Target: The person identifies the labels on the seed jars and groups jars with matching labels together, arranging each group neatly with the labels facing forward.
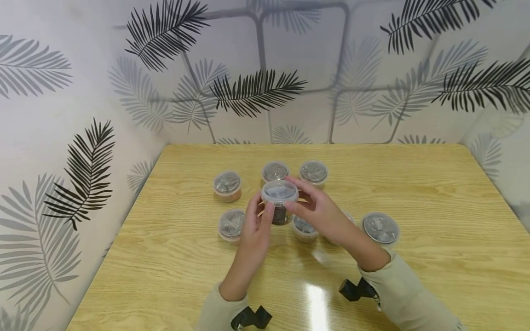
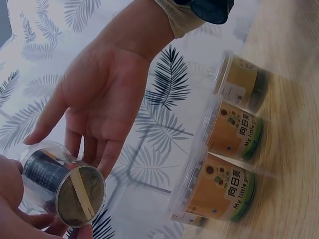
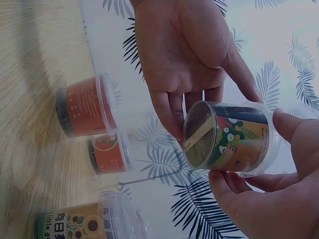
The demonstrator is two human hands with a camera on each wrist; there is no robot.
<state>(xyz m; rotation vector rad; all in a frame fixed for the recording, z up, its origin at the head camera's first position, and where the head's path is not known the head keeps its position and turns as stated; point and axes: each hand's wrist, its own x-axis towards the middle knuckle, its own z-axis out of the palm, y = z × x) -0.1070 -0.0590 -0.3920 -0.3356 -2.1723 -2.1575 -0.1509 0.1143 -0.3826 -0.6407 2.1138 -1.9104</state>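
A clear round plastic tub (image 1: 279, 193) with a lid is held up above the table between both hands. My left hand (image 1: 256, 230) grips its left side, with the thumb toward the front. My right hand (image 1: 312, 207) holds the right side and the lid's rim between thumb and fingers. In the right wrist view the tub (image 3: 239, 142) lies sideways in the picture; its label is dark and orange with green leaves. Brown contents and a pale flat strip show through the bottom of the tub (image 2: 82, 196) in the left wrist view.
Several similar lidded tubs stand on the wooden table (image 1: 165, 276), among them a back-left tub (image 1: 227, 184), a front-left tub (image 1: 232, 224) and a right tub (image 1: 380, 228). One tub (image 1: 305, 227) is partly behind my right hand. A leaf-patterned backdrop (image 1: 298, 115) rises behind.
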